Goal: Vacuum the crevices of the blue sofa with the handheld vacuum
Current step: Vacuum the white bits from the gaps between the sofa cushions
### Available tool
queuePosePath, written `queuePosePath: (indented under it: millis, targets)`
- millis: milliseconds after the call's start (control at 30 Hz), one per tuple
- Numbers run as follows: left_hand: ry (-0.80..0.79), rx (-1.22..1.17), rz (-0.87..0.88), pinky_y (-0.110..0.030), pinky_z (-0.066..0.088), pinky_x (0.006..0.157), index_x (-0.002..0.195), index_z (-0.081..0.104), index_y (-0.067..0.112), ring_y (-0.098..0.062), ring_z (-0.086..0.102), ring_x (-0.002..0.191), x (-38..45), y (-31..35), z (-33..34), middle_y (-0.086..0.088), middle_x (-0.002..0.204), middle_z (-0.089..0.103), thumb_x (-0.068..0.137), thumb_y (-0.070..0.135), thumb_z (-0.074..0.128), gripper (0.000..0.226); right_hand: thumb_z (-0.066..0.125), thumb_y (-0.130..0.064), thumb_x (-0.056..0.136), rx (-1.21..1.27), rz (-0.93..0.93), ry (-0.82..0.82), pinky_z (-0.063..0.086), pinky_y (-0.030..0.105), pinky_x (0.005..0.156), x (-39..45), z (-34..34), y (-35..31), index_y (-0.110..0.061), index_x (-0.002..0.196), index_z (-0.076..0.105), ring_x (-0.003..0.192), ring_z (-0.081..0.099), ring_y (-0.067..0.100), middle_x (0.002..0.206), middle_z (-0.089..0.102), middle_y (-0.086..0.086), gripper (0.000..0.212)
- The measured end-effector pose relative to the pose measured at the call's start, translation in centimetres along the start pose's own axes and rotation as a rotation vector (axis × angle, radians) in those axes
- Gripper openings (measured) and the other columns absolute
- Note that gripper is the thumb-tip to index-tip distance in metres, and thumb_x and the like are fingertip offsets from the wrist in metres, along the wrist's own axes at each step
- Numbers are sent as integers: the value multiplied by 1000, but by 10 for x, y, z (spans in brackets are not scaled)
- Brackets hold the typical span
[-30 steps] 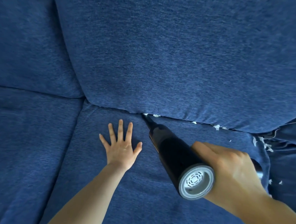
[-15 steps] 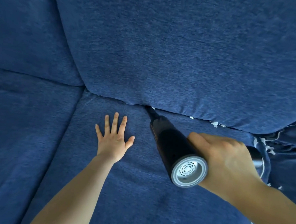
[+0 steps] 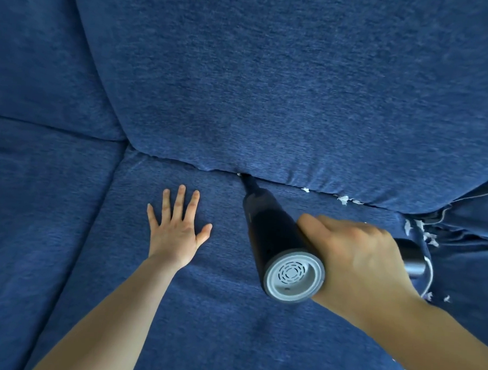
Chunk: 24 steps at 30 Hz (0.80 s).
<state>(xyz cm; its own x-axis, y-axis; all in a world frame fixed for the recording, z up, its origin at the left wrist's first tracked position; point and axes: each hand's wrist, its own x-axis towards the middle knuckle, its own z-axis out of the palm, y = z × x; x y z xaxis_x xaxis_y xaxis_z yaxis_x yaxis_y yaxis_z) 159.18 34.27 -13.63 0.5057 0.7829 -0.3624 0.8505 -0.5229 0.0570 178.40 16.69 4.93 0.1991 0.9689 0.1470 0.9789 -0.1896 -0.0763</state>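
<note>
The blue sofa fills the view: a seat cushion [image 3: 206, 311] below and a back cushion [image 3: 271, 86] above, meeting in a crevice [image 3: 288, 184]. My right hand [image 3: 358, 263] grips a black handheld vacuum [image 3: 268, 237] with a grey vented rear cap. Its narrow nozzle tip is pushed into the crevice at the middle. My left hand [image 3: 177, 226] lies flat on the seat cushion, fingers spread, left of the vacuum. White paper scraps [image 3: 343, 199] lie along the crevice to the right of the nozzle.
More white scraps [image 3: 422, 233] sit in the folds at the sofa's right corner. A thin white cord [image 3: 429, 270] hangs by my right wrist. A second seat cushion [image 3: 35, 215] and back cushion [image 3: 39, 52] lie to the left.
The nozzle has slid a little to the left along the crevice, and the scraps near it are gone. My left hand stays flat on the seat.
</note>
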Motion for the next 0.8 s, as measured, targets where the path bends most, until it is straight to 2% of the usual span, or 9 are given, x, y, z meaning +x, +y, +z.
queuePosePath:
  millis: [100,167,267,400,467,533,633,733,800]
  targets:
    - [-2,-32,-10,-63,-7,115,152,-18,27,-32,-27,145,2,7,-4,4,159,-27,93,62,20,78,64,-27,57,42,-13,34,22,21,46,-6,-10,1,-16,59,47,36,29,19,46,42,-3,21]
    - [5,-50,82,-66,-8,114,152,-16,32,-32,-27,145,8,21,-13,8,159,-26,96,58,28,76,53,-30,63,44,-30,26,22,20,46,-7,-15,2,-15,59,49,34,35,21,47,42,-3,16]
    - [-35,7,240,-66,-12,112,148,-21,38,-30,-30,144,14,44,-18,9,158,-28,93,61,20,73,49,-31,64,46,-35,25,20,21,47,-6,-11,3,-15,59,50,35,36,21,47,42,-3,17]
    - [-40,87,236,-64,-11,114,135,-34,34,-29,-34,141,3,51,-15,5,156,-34,82,54,-4,65,50,-33,65,45,-27,21,21,21,46,2,-7,-1,-15,60,50,35,36,20,47,43,-3,18]
    - [-40,77,243,-63,-11,114,134,-35,31,-30,-34,142,0,49,-13,3,157,-33,78,46,-10,63,51,-34,65,28,-40,12,21,20,46,4,-8,-1,-16,60,51,34,39,21,46,43,-4,19]
    - [-16,65,258,-63,-12,114,137,-31,32,-30,-31,143,0,47,-7,4,158,-30,77,51,-17,65,50,-34,66,39,-52,0,22,19,45,5,-13,0,-16,61,52,34,39,21,46,43,-4,19]
    - [0,69,254,-62,-10,115,147,-20,35,-28,-26,145,0,44,0,4,160,-21,77,63,-14,75,54,-32,65,25,-36,-16,22,20,44,8,-13,2,-16,61,52,33,40,22,46,43,-3,17]
    - [-9,81,265,-61,-11,115,143,-26,29,-30,-30,143,-6,48,-12,2,158,-30,73,45,-16,72,67,-31,55,-13,-33,-46,22,22,45,13,-4,1,-15,62,51,34,43,25,46,45,-2,24]
    - [-12,71,285,-61,-11,115,141,-25,26,-31,-29,144,-10,48,-18,1,158,-28,71,40,-12,72,68,-31,53,-5,-37,-47,22,21,45,12,-5,1,-16,63,51,34,44,25,47,45,-2,25]
